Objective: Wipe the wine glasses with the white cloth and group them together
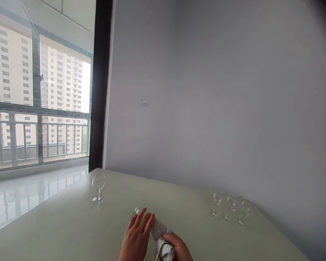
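Observation:
Low in the head view, a clear stemmed glass (158,229) lies tilted between my two hands, above the table. My left hand (136,237) is closed over its stem end, and a bit of clear glass shows past the fingertips. On the other side, my right hand (178,247) grips a whitish cloth (165,251) pressed at the bowl's rim. How far the cloth reaches into the bowl is hidden. Apart from both hands, another stemmed glass (98,189) stands upright at the far left of the table.
Several clear stemmed glasses (232,208) stand grouped on the right of the pale green glossy table (184,203), near the grey wall (220,108). The table's left edge borders a tiled floor (35,190) and a window (38,108).

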Tool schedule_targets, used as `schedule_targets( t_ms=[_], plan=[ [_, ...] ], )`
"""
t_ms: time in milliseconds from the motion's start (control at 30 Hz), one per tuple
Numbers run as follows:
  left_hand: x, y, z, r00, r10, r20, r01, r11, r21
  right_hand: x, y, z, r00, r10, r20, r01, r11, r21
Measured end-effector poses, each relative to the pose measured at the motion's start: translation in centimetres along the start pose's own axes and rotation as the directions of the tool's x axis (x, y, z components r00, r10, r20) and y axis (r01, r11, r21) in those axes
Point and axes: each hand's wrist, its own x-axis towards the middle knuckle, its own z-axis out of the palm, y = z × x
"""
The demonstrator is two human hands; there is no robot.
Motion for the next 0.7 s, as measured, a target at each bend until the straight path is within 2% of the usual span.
schedule_targets(
  t_ms=[67,133,233,333,400,467,533,600,633,700],
  plan=[
    [0.2,0.1,-0.1,0.998,-0.059,-0.030,0.059,0.998,0.002,-0.4,-0.5,0.5,0.995,-0.067,0.073,0.071,0.996,-0.046],
    [0.5,0.3,-0.5,0.992,-0.130,0.002,0.130,0.991,-0.024,-0.7,-0.7,0.8,0.981,-0.131,0.142,0.162,0.957,-0.240],
    [0.7,0.6,-1.1,0.985,-0.145,0.094,0.154,0.984,-0.093,-1.0,-0.6,0.7,0.981,-0.158,0.114,0.195,0.838,-0.510],
    [0.5,1.0,-1.3,0.972,-0.157,0.172,0.182,0.973,-0.140,-1.0,-0.2,0.4,0.986,-0.153,0.066,0.163,0.803,-0.574],
    [0.2,1.2,-1.2,0.965,-0.165,0.203,0.199,0.967,-0.162,-1.0,0.0,0.7,0.979,-0.177,0.102,0.204,0.812,-0.546],
    [0.0,1.4,-1.0,0.976,-0.147,0.162,0.169,0.977,-0.133,-1.1,0.1,1.2,0.974,-0.201,0.107,0.227,0.898,-0.378],
    [-0.1,1.5,-1.1,0.995,-0.083,0.051,0.084,0.996,-0.024,-1.4,0.0,1.6,0.994,-0.095,0.059,0.101,0.990,-0.104],
    [0.0,1.6,-1.3,0.998,-0.028,-0.051,0.033,0.995,0.099,-1.8,-0.3,1.7,0.997,0.064,0.037,-0.066,0.996,0.052],
    [0.2,1.6,-1.5,0.997,-0.018,-0.075,0.028,0.992,0.124,-2.0,-0.5,1.6,0.995,0.092,0.039,-0.094,0.995,0.046],
    [0.5,1.7,-1.9,0.995,-0.030,-0.091,0.040,0.994,0.104,-2.4,-0.9,1.2,0.999,0.025,0.036,-0.022,0.997,-0.075]
  ],
)
